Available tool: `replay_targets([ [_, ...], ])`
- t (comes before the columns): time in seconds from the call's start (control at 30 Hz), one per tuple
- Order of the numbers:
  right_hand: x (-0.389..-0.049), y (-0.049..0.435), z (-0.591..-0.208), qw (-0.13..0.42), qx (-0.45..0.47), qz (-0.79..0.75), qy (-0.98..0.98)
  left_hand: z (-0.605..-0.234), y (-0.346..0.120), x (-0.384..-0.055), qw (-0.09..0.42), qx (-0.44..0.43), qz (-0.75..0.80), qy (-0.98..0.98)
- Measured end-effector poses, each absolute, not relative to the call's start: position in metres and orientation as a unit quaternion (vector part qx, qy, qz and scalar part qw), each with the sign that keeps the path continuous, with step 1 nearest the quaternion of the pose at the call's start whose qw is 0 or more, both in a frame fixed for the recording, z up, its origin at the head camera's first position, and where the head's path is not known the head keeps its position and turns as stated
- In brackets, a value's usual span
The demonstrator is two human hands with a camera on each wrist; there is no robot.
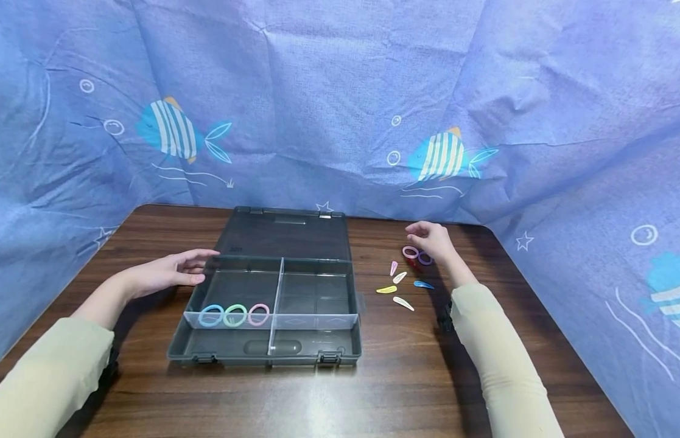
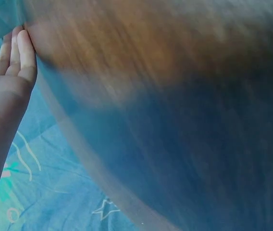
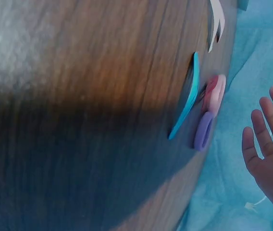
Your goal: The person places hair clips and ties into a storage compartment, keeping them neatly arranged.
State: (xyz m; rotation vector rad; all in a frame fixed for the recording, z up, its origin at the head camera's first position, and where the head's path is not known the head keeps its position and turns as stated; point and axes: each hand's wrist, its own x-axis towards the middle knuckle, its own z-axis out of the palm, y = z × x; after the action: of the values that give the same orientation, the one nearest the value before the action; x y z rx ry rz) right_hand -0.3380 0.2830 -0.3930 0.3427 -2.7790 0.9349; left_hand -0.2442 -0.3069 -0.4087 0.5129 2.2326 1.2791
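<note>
My left hand (image 1: 170,274) touches the left rim of a dark translucent divided box (image 1: 178,340), fingers loosely extended. Its lid (image 1: 290,234) lies folded back. Blue (image 1: 210,306), green (image 1: 235,306) and pink (image 1: 259,306) hair ties are lined up along the divider in the left part of the box. On the right, my right hand (image 1: 431,239) is raised over a pale pink hair tie (image 3: 217,96) and a purple hair tie (image 3: 204,131). The right wrist view shows its fingers apart and holding nothing. A red clip (image 1: 413,264) lies beside the ties.
Between box and right arm lie several snap hair clips: pink (image 1: 394,267), cream (image 1: 400,277), yellow (image 1: 387,290), white (image 1: 403,303) and blue (image 1: 424,285). A blue fish-print cloth (image 1: 340,121) hangs around the back and sides of the wooden table (image 1: 394,389).
</note>
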Motion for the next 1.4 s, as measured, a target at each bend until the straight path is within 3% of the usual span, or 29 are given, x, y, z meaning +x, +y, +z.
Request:
replay_targets([
  [0.73, -0.349, 0.303, -0.418, 0.026, 0.116, 0.240, -0.963, -0.410, -0.306, -0.243, 0.274, 0.173, 0.492, 0.808],
  [1.17, -0.349, 0.307, -0.420, 0.039, 0.153, 0.282, -0.946, -0.408, -0.306, -0.242, 0.272, 0.171, 0.491, 0.810],
  [1.4, -0.350, 0.303, -0.421, 0.032, 0.129, 0.250, -0.959, -0.407, -0.305, -0.242, 0.277, 0.167, 0.494, 0.807],
])
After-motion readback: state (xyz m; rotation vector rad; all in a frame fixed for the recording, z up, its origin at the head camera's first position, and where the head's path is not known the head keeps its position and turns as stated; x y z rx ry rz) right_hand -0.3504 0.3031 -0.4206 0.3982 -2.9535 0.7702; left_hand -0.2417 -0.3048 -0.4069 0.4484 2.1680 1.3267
